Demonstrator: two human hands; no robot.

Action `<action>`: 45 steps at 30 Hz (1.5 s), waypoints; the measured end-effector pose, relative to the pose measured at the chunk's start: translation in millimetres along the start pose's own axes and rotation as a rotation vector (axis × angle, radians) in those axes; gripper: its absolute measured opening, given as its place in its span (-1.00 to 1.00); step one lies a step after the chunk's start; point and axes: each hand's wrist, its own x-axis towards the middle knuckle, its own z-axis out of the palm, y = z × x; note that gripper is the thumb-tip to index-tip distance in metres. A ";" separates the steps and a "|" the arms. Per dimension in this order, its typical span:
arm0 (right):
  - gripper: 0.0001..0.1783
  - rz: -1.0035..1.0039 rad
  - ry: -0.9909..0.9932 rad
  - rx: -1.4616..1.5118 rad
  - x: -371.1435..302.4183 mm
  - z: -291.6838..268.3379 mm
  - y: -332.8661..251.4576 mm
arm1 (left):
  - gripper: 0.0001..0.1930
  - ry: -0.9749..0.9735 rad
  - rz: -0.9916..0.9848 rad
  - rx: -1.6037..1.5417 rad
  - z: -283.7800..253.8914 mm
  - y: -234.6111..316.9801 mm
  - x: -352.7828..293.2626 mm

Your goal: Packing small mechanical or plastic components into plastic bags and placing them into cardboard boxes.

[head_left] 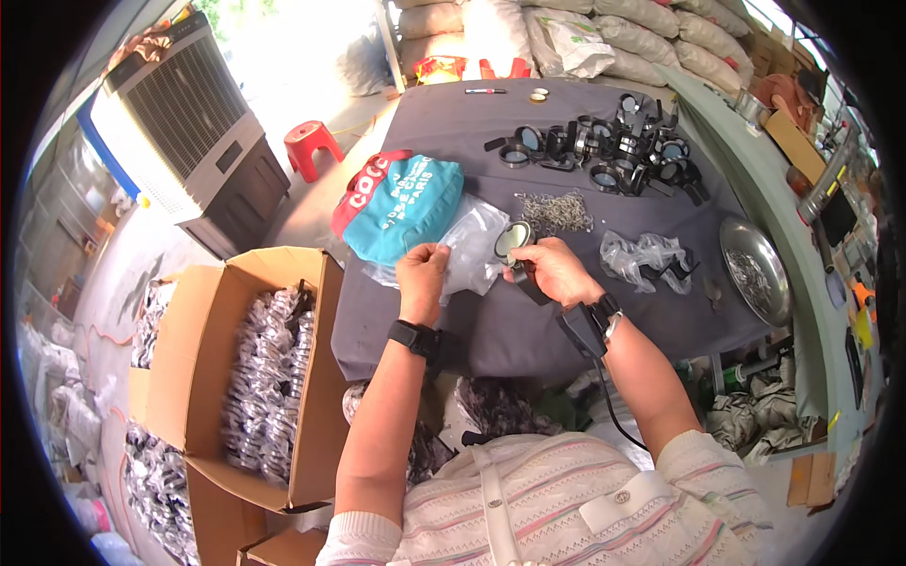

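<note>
Between thumb and fingers my left hand (423, 275) pinches the edge of a clear plastic bag (469, 247) lying at the table's near left. My right hand (557, 271) holds a round black-rimmed mirror or lens (512, 240) with a black strap-like arm, just over the bag's right side. Behind it lies a heap of small metal pieces (555, 211). More round black-rimmed pieces with arms (604, 177) are piled at the back right. To the right of my right hand rests a crumpled clear bag (646, 257) with dark parts in or under it.
A teal and red cloth bag (401, 209) sits behind my left hand. A steel bowl (776, 300) with small bits stands at the table's right edge. Left of the table, an open cardboard box (175, 358) holds many bagged pieces. A red stool (312, 149) and an air cooler (189, 123) stand beyond.
</note>
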 end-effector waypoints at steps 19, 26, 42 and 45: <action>-0.76 -0.104 -0.224 0.331 -43.9 47.2 -0.6 | -0.87 -0.354 0.067 -0.027 15.6 25.1 -38.7; -0.82 -0.040 -0.287 -0.419 -42.5 38.1 -5.6 | -0.90 -0.068 0.233 -0.064 17.0 32.6 -44.1; -0.85 -0.409 0.168 -0.631 -70.8 -15.2 -32.7 | -0.73 -0.439 0.574 0.772 40.6 -6.2 -73.0; -0.86 -0.693 0.271 -1.646 -98.2 -33.0 -42.9 | -0.65 -0.504 0.671 1.124 70.5 12.3 -99.7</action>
